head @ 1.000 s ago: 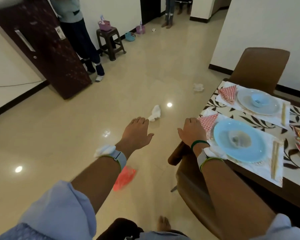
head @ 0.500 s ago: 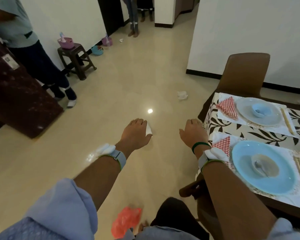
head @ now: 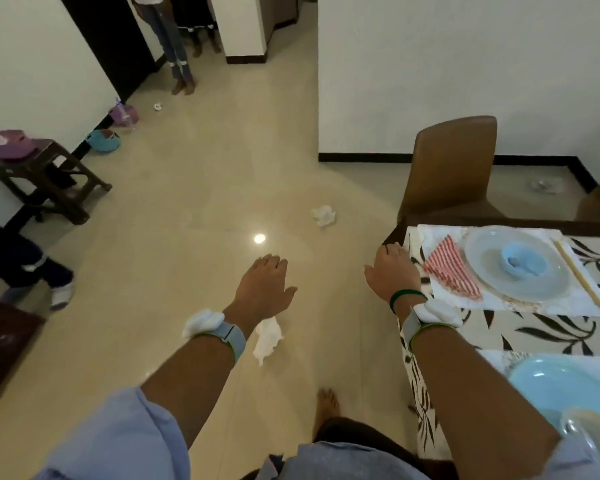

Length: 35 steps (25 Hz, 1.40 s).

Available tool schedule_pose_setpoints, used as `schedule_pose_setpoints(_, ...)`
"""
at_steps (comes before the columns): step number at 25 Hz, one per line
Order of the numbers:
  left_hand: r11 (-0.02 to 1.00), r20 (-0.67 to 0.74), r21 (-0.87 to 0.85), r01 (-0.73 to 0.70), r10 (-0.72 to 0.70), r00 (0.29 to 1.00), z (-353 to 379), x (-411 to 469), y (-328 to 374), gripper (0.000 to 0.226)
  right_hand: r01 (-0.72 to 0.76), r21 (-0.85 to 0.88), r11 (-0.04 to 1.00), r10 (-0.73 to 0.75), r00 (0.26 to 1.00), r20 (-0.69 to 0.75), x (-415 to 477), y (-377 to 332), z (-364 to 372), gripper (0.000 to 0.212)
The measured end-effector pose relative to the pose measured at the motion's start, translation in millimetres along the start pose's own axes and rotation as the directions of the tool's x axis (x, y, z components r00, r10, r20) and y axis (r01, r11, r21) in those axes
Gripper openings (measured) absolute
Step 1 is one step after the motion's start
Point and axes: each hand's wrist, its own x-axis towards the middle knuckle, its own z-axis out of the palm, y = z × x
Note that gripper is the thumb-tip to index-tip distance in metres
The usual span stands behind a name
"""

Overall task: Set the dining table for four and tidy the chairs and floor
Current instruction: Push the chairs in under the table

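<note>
Glossy beige floor [head: 187,271] beside a set dining table [head: 534,327]. Two crumpled white tissues [head: 323,215] lie on it. Left hand [head: 262,289] and right hand [head: 394,273] hover empty, fingers loosely together.

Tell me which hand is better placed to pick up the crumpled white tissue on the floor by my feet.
Left. The left hand is open right above the crumpled tissue, while the right hand hovers at the table edge.

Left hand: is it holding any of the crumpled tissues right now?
No. The left hand is open and empty above the floor, and the nearest crumpled tissue lies on the tiles below the wrist.
</note>
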Motion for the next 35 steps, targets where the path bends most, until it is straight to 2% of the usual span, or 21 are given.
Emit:
schedule_pose_setpoints(2,0.999,0.030,0.005,-0.040,0.040,0.999,-6.8,51.2,-13.5,0.071,-0.066,0.007,0.998,0.065,0.998,0.022,58.2,2.1,-20.0,0.054)
schedule_pose_setpoints(5,0.995,0.025,0.010,-0.104,0.104,0.994,-18.6,121.7,-28.5,0.071,-0.105,0.006,0.994,0.105,0.994,-0.041,126.4,6.7,-34.1,0.051)
schedule_pose_setpoints(6,0.991,0.033,0.012,-0.132,0.131,0.991,-26.8,153.0,-35.0,0.071,-0.135,0.006,0.991,0.136,0.991,-0.022,152.6,8.0,-39.3,0.051)
schedule_pose_setpoints(10,0.974,-0.012,0.016,-0.225,0.225,0.974,-46.1,275.5,-65.5,0.070,-0.232,-0.016,0.973,0.231,0.972,-0.036,240.5,11.1,-38.1,0.052)
schedule_pose_setpoints(15,0.943,-0.030,-0.023,-0.333,0.333,0.943,-84.2,409.6,-81.0,0.069,-0.363,0.062,0.930,0.368,0.925,-0.099,330.9,1.9,-47.2,0.049)
schedule_pose_setpoints(19,0.867,-0.003,0.066,-0.495,0.496,0.868,-111.2,500.0,-64.6,0.068,-0.483,0.101,0.870,0.491,0.867,-0.087,384.6,20.1,-54.3,0.047)
schedule_pose_setpoints(27,0.711,0.072,0.124,-0.692,0.689,0.721,-117.9,709.7,33.9,0.070,-0.687,0.195,0.700,0.701,0.713,-0.008,501.1,137.4,-40.6,0.048)
schedule_pose_setpoints(29,0.642,0.143,0.148,-0.752,0.738,0.659,-119.9,756.7,67.5,0.070,-0.739,0.230,0.633,0.752,0.658,0.043,522.6,172.2,-38.7,0.049)
schedule_pose_setpoints(32,0.567,0.164,0.158,-0.808,0.792,0.588,-125.9,814.2,114.3,0.069,-0.785,0.233,0.575,0.800,0.599,0.044,547.1,213.4,-46.0,0.049)
schedule_pose_setpoints(35,0.446,0.188,0.152,-0.882,0.863,0.468,-131.0,865.3,177.6,0.069,-0.837,0.260,0.481,0.861,0.507,0.037,563.9,253.6,-58.5,0.045)
